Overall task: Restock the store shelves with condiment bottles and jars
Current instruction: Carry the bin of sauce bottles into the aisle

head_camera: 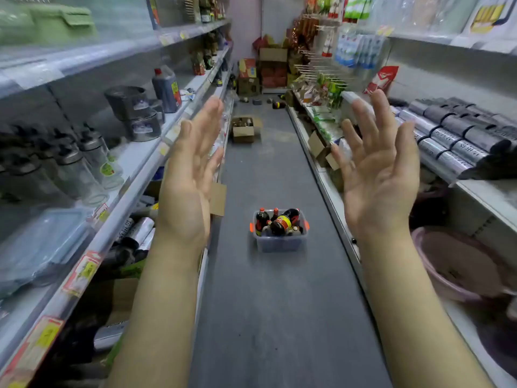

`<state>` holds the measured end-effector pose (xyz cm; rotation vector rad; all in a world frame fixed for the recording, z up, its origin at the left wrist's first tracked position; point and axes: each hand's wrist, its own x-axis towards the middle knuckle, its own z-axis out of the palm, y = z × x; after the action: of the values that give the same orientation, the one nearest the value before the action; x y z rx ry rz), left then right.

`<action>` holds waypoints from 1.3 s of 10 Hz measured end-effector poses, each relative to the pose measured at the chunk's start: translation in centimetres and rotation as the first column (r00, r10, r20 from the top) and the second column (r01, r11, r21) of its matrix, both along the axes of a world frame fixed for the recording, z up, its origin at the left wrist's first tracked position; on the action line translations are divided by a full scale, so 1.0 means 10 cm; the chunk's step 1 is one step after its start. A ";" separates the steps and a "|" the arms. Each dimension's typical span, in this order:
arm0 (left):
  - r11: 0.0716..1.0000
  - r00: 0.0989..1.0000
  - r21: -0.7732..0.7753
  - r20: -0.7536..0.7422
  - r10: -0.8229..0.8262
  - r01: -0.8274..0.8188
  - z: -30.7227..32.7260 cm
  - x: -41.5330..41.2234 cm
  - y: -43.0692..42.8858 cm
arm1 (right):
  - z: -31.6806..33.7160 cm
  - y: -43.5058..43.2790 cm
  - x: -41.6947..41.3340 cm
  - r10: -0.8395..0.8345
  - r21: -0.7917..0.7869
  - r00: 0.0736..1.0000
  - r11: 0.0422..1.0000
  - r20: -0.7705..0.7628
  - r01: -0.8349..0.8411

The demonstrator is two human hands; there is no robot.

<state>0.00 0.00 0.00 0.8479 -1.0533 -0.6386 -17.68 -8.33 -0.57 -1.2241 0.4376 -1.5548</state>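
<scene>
Two grips: left grip and right grip raised, palms facing, fingers spread, holding nothing.
Progress: judged barely begun; bottles fill the bin on the floor, beyond and between both grips.
Room: narrow aisle; shelves outside each grip; cardboard box farther off.

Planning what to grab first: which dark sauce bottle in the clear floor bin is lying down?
The big dark bottle with the yellow-and-red label, slanted across the top of the clear plastic bin; the other bottles stand upright.
</scene>
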 end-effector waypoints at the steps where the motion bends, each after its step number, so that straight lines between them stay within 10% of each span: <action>1: 1.000 1.000 0.008 0.000 -0.003 0.003 -0.02 0.05 -0.02 | -0.01 -0.03 0.02 -0.004 0.013 1.000 1.000 -0.018 0.005; 13: 0.956 0.976 0.257 -0.128 0.179 -0.141 -0.61 -0.90 -3.61 | -0.73 -3.81 -0.91 0.126 0.257 0.988 0.961 -0.087 -0.100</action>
<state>-9.01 -36.12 -6.09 1.0727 -0.7690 -0.6929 -26.77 -46.43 -7.86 -1.1136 0.6033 -1.2990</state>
